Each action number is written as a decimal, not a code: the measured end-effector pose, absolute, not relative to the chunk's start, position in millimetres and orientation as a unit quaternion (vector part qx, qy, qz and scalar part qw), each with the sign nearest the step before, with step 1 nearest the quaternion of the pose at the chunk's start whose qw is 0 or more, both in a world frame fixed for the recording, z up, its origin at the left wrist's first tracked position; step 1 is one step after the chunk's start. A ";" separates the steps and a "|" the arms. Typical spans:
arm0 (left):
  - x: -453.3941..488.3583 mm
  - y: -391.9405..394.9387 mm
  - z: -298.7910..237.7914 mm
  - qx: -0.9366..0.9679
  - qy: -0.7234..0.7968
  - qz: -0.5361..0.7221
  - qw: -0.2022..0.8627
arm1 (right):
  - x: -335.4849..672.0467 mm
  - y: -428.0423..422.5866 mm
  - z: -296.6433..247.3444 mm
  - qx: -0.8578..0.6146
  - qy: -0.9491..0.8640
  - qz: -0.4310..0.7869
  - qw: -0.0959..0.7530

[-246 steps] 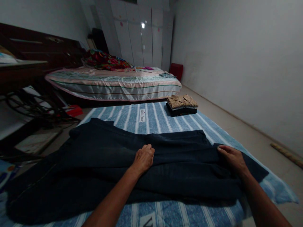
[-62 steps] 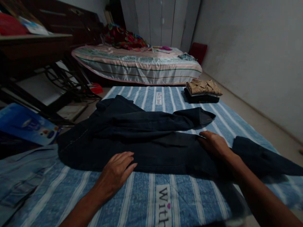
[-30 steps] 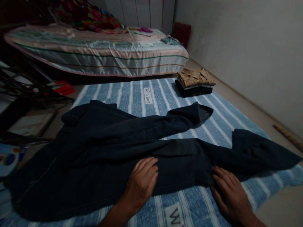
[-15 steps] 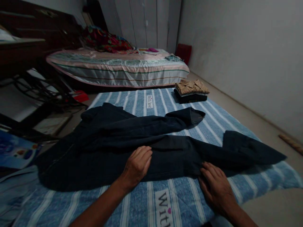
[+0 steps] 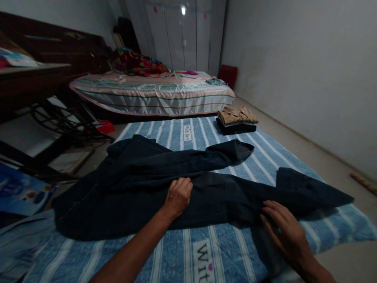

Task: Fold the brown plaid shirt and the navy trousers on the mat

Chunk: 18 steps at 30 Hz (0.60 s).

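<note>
A pair of dark blue trousers (image 5: 206,204) lies spread on the blue striped bedsheet (image 5: 165,259), its waist to the left and its two legs pointing right. On the middle of the near leg, my left hand (image 5: 178,196) is closed, with the cloth bunched at its curled fingers; the fingertips are partly hidden. My right hand (image 5: 284,230) hovers at the lower part of that same leg, fingers loosely stretched and apart. Whether its fingertips touch the cloth is hard to make out. A dark shadow falls on the sheet under this hand.
Folded clothes (image 5: 237,118) are stacked at the far right of the bed. Behind stands another bed (image 5: 153,96) with a red patterned blanket (image 5: 138,63). Light blue cloth (image 5: 26,239) lies at the near left. A wooden sewing-machine table (image 5: 35,78) stands on the left, a wall (image 5: 306,70) on the right.
My right hand has shifted right along the near leg, and its fingers have loosened from the cloth edge. My left hand has moved slightly up the leg. The view has tilted upward a little.
</note>
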State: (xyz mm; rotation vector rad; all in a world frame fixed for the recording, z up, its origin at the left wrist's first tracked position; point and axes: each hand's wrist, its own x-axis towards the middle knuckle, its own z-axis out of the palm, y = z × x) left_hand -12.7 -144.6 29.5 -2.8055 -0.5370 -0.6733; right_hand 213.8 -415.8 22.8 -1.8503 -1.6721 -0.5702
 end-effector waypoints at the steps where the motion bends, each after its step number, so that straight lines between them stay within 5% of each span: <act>1: -12.8 -144.3 28.6 -0.949 -0.180 -0.234 0.106 | 220.9 -417.8 27.6 -0.696 -0.618 -0.228 0.286; 8: -9.8 -143.1 24.2 -0.936 -0.198 -0.268 0.111 | 275.3 -433.2 40.3 -0.742 -0.568 -0.312 0.173; 13: -24.5 -149.3 47.2 -0.916 -0.209 -0.342 0.019 | 290.8 -439.7 26.8 -0.765 -0.575 -0.277 0.083; 18: -54.0 -159.5 83.8 -0.912 -0.212 -0.352 -0.019 | 291.6 -427.8 18.5 -0.763 -0.576 -0.284 0.070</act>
